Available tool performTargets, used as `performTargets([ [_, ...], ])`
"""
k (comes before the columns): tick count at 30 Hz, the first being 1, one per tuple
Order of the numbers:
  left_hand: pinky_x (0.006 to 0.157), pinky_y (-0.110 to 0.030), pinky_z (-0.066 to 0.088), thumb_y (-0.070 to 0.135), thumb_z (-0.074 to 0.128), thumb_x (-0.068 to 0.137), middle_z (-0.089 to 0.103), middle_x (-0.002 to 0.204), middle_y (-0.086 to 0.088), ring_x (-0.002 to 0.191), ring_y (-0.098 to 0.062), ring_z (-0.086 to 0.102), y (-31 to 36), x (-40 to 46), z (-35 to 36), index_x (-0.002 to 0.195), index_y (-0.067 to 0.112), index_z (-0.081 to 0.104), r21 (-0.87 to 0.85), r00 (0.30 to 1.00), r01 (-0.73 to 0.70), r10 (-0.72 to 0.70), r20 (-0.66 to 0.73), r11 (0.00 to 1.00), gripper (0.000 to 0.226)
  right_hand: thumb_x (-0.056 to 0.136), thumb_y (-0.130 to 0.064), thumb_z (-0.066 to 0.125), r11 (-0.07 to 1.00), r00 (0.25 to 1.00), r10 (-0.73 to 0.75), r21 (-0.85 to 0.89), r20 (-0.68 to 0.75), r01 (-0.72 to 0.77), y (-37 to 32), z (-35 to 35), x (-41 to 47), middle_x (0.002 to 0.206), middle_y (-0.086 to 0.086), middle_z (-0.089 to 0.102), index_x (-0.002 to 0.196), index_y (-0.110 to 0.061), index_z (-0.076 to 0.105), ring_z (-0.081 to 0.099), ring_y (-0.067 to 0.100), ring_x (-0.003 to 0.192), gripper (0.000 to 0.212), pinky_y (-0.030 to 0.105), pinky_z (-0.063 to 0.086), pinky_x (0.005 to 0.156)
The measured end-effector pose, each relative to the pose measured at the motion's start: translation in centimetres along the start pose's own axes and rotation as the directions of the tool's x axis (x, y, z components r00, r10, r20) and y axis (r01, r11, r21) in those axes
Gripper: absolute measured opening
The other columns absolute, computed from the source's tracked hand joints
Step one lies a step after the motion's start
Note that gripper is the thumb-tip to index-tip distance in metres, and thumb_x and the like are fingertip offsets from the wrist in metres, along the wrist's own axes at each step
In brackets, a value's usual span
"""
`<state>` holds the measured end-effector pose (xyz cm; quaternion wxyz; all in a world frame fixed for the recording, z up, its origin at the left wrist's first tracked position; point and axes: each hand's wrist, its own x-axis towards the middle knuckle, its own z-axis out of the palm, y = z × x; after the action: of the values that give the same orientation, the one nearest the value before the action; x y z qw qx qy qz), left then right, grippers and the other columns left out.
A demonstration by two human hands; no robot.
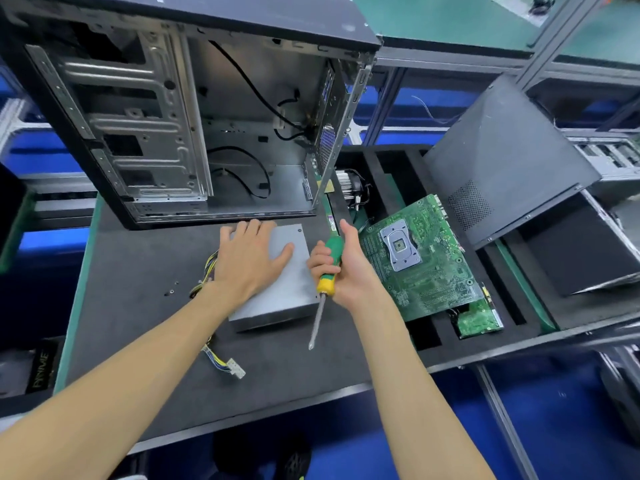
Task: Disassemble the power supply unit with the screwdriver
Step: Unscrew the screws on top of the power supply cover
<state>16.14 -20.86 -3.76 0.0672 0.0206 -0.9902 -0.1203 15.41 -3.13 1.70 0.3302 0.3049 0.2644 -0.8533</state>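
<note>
Near the worktable's (138, 265) middle, the left hand (247, 259) lay flat, fingers straight, steadying the power supply unit (277, 296), while the right hand (341, 263) gripped the screwdriver (327, 271) in a fist, tip down, apparently ready for a screw.

A dark foam-topped workbench (145, 278) with a green edge stands over a blue floor (433, 427). Behind it, grey metal frame rails (450, 60) carry green-topped benches (450, 22). Even, bright light falls from above.
</note>
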Motion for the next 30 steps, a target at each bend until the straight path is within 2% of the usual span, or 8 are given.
performTargets([
  [5,0.093,-0.043,0.031,0.064,0.033,0.088,0.065,0.108,-0.002,0.100,-0.026,0.056,0.9,-2.2,0.4,0.118,0.021,0.062,-0.003,0.999,-0.032,0.032,-0.042,0.999,0.060,0.101,-0.018,0.047,0.986,0.989,-0.148,-0.083,-0.022,0.145,-0.4,0.0,-0.3,0.074,0.006,0.041,0.090,-0.013,0.040,0.041,0.012,0.054,0.014,0.018,0.037,0.038],
  [8,0.094,-0.041,0.031,0.064,0.036,0.089,0.065,0.108,0.000,0.102,-0.024,0.057,1.1,-3.5,0.4,0.119,0.022,0.061,-0.003,0.999,-0.036,0.035,-0.041,0.999,0.057,0.108,-0.027,0.050,0.975,0.974,-0.219,-0.060,-0.064,0.216,-0.2,-0.2,-0.3,0.078,0.008,0.048,0.108,-0.007,0.049,0.046,0.014,0.054,0.020,0.021,0.046,0.042],
  [10,0.094,-0.040,0.032,0.065,0.035,0.089,0.065,0.107,0.002,0.102,-0.023,0.057,1.4,-4.4,0.4,0.118,0.023,0.061,0.004,0.998,-0.033,0.034,-0.044,0.999,0.057,0.108,-0.041,0.049,0.969,0.969,-0.235,-0.099,-0.074,0.227,-0.1,-0.5,-0.4,0.071,0.003,0.048,0.114,-0.011,0.048,0.039,0.008,0.044,0.031,0.015,0.034,0.037],
  [12,0.094,-0.039,0.032,0.065,0.035,0.089,0.064,0.106,0.004,0.101,-0.021,0.056,1.6,-5.2,0.5,0.117,0.024,0.060,0.005,0.998,-0.028,0.028,-0.050,1.000,0.056,0.105,-0.052,0.046,0.954,0.960,-0.275,-0.134,-0.048,0.266,0.0,-0.7,-0.6,0.060,-0.004,0.038,0.103,-0.016,0.050,0.025,0.006,0.039,0.036,0.015,0.019,0.035],
  [14,0.094,-0.039,0.031,0.065,0.036,0.089,0.064,0.106,0.005,0.101,-0.020,0.056,1.7,-5.9,0.7,0.116,0.024,0.060,0.005,0.998,-0.028,0.028,-0.059,1.000,0.055,0.101,-0.063,0.045,0.926,0.938,-0.347,-0.161,-0.008,0.341,0.0,-0.7,-1.0,0.055,-0.007,0.029,0.089,-0.019,0.056,0.018,0.006,0.038,0.047,0.018,0.012,0.035],
  [19,0.094,-0.036,0.028,0.068,0.036,0.090,0.063,0.107,0.009,0.101,-0.017,0.055,1.5,-6.3,1.0,0.118,0.027,0.058,0.009,0.997,-0.043,0.043,-0.065,0.999,0.054,0.094,-0.078,0.039,0.818,0.825,-0.562,-0.109,0.065,0.565,-0.6,0.5,-1.9,0.053,-0.007,0.025,0.068,-0.023,0.051,0.018,0.009,0.039,0.062,0.022,0.015,0.034],
  [23,0.097,-0.037,0.028,0.074,0.034,0.090,0.061,0.109,0.011,0.103,-0.016,0.052,1.3,-6.3,1.0,0.121,0.030,0.057,-0.007,0.997,-0.047,0.047,-0.058,0.999,0.059,0.096,-0.073,0.038,0.725,0.729,-0.677,-0.083,0.101,0.684,-1.3,1.4,-1.9,0.054,-0.005,0.026,0.068,-0.021,0.050,0.022,0.013,0.042,0.060,0.024,0.020,0.038],
  [30,0.099,-0.036,0.030,0.075,0.036,0.088,0.061,0.110,0.012,0.105,-0.014,0.051,1.6,-6.4,0.7,0.122,0.028,0.058,-0.029,0.997,-0.036,0.034,-0.066,0.999,0.062,0.093,-0.059,0.036,0.575,0.592,-0.792,-0.140,0.150,0.806,-1.5,3.4,-1.1,0.047,-0.002,0.024,0.057,-0.020,0.045,0.018,0.017,0.040,0.054,0.022,0.017,0.043],
])
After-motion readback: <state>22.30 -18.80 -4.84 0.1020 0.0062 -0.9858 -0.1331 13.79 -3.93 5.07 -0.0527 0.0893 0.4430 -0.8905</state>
